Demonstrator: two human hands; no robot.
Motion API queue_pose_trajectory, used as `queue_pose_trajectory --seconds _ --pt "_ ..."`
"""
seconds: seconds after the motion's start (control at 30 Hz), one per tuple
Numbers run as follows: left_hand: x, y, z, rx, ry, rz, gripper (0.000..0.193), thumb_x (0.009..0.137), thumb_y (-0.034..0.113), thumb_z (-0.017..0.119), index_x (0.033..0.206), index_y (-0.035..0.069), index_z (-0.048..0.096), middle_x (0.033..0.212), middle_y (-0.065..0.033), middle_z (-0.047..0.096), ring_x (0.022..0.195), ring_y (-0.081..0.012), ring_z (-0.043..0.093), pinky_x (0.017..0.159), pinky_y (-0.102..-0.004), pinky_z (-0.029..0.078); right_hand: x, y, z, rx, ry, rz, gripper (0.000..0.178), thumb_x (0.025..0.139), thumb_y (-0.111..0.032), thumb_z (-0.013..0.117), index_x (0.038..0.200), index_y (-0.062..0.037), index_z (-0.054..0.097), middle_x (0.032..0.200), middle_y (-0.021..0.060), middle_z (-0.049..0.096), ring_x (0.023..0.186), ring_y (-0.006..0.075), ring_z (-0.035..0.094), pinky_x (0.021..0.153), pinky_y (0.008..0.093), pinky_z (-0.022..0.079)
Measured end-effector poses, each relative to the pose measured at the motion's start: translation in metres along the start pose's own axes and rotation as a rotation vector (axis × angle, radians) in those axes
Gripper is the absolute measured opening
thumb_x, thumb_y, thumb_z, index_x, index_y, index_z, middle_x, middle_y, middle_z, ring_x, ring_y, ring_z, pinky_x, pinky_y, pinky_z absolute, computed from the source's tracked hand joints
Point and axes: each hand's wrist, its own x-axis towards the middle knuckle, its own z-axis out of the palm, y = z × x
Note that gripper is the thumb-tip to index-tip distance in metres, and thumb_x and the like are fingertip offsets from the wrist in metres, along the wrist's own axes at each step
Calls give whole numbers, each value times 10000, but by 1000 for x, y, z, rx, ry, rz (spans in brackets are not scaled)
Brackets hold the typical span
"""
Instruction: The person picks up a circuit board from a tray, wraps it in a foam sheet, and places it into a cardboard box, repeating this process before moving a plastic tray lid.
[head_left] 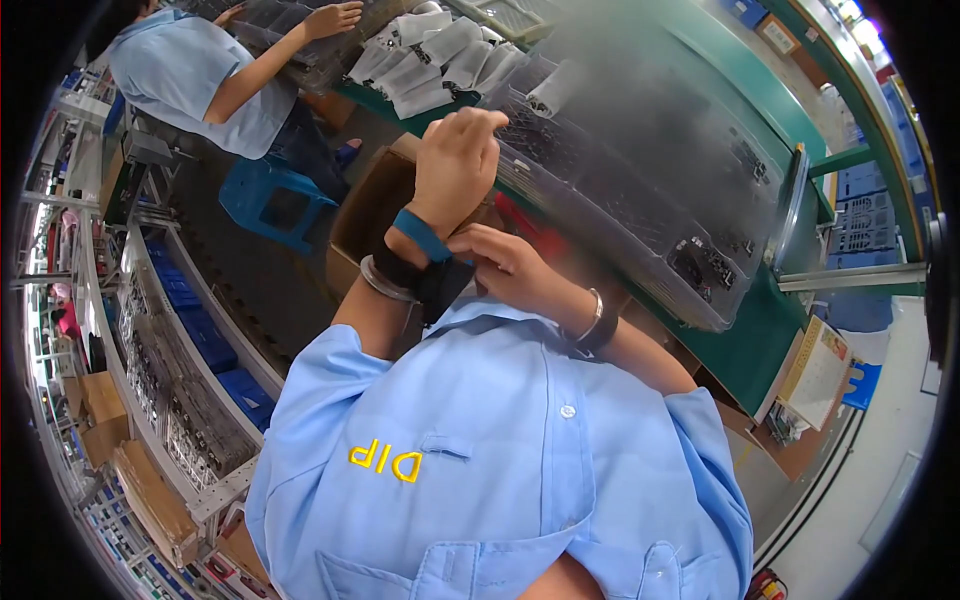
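Observation:
My left hand point(456, 165) is raised with its back toward me. Its fingers are loosely bent, and I see nothing in them. Around that wrist sit a blue band point(421, 236), a black wrist strap point(403, 268) with a dark block-shaped part point(444, 290), and a pale bracelet point(383, 284). Reaching across my chest, my right hand point(510, 268) has its bent fingers closed at the edge of the black strap, just below the blue band. The fingertips partly hide what they grip. A bracelet and a dark band point(602, 325) circle the right wrist.
Clear plastic trays point(640, 200) with small dark parts stand on a green bench point(770, 345). White wrapped bundles point(430, 60) lie farther back. A cardboard box point(365, 215) is beyond my left arm. A co-worker point(200, 85) stands by a blue stool point(270, 200); shelving point(190, 360) lines the left.

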Motion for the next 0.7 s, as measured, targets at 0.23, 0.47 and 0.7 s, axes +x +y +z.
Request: queue_pose_trajectory --seconds 0.23,0.47,0.7 --pt "-3 -9 12 -708 -119 -510 181 937 30 500 1068 47 623 971 -87 666 866 -214 634 807 -379 523 15 -4 -8 147 -132 300 283 826 14 457 1040 -13 641 1016 85 637 780 186 644 710 307 537" --pt "23 -54 13 -1714 57 -1054 172 939 49 511 1081 45 607 964 -83 664 827 -177 642 777 -320 542 27 22 -21 602 130 483 297 872 -10 439 1099 -30 630 946 12 606 770 97 588 674 239 496" --pt "35 -107 24 -920 -311 -705 209 955 50 504 1139 36 601 990 -83 648 859 -157 623 782 -293 520 -5 28 -91 626 885 619 256 897 -57 495 1121 -59 617 936 31 616 740 128 609 670 272 514"
